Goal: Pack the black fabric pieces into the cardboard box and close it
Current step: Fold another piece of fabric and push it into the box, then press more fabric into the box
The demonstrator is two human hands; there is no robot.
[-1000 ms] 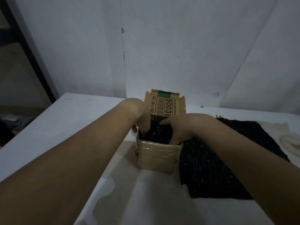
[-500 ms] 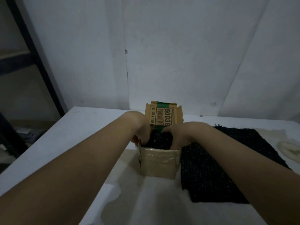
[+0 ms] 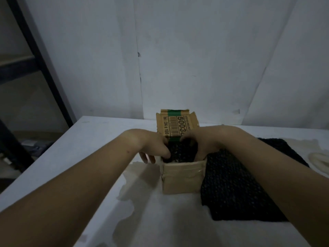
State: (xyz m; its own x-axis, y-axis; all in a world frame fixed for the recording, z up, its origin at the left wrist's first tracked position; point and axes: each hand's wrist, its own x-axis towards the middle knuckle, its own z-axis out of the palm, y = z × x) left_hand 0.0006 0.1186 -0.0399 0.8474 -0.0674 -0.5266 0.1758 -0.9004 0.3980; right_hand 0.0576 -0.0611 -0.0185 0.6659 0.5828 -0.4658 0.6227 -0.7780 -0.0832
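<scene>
Your left hand [image 3: 153, 145] straddles the left wall of the open box [image 3: 181, 177]. Its thumb lies over the rim on the black fabric [image 3: 179, 152] packed inside, and its fingers run down the outside, pinching the cardboard. Your right hand [image 3: 204, 139] sits at the box's right rim, fingers curled down into that fabric; I cannot tell whether they grasp it or only press. The back flap [image 3: 176, 125] stands upright behind both hands. A pile of fabric [image 3: 236, 189] lies on the table [image 3: 99, 139] against the box's right side, under your right forearm.
</scene>
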